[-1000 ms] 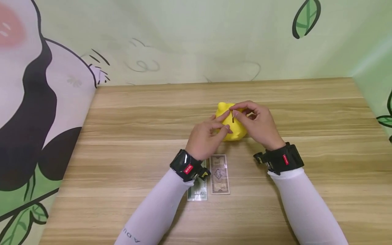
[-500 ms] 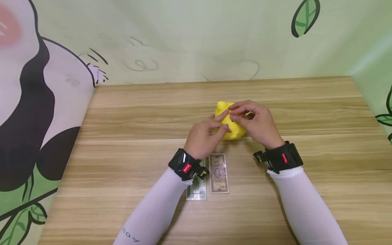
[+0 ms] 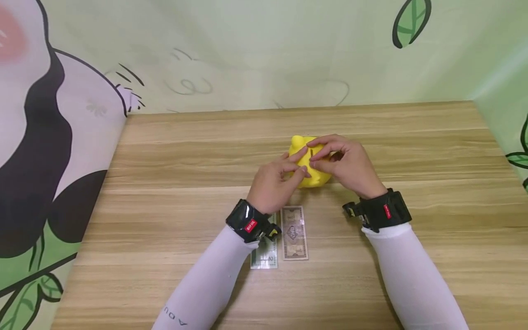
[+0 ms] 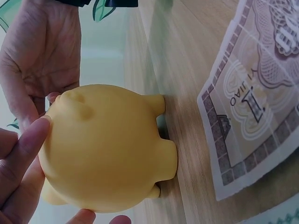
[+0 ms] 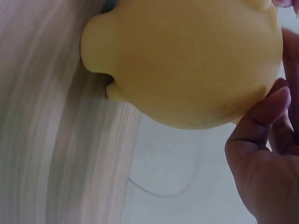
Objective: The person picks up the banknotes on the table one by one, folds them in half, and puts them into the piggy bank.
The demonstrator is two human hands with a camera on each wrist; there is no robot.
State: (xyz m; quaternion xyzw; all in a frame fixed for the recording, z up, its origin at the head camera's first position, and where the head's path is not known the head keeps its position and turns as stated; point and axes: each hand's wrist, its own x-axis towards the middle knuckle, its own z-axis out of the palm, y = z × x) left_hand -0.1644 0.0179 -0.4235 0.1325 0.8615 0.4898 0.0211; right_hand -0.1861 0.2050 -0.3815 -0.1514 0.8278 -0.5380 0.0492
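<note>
A yellow piggy bank point(image 3: 305, 158) stands on its short legs on the wooden table, a narrow slot point(image 3: 311, 153) in its top. My left hand point(image 3: 274, 181) holds it from the left, thumb and fingers spread around its body. Over the top, my right hand point(image 3: 348, 162) has its thumb at the slot's near end and its fingertips at the far end. The slot shows between them, brownish inside. In the right wrist view the right thumb point(image 5: 268, 109) is bent, its tip at the bank's upper surface.
A brownish banknote point(image 3: 294, 233) lies flat in front of the bank. Beside it is a green banknote point(image 3: 265, 256), partly under the left wrist strap point(image 3: 249, 221). A wall with painted leaves and a panda-like figure rises behind the table point(image 3: 185, 151).
The right thumb has slid along the slot toward its near end, so the far part of the slot is uncovered. My left hand and the banknotes stay where they were.
</note>
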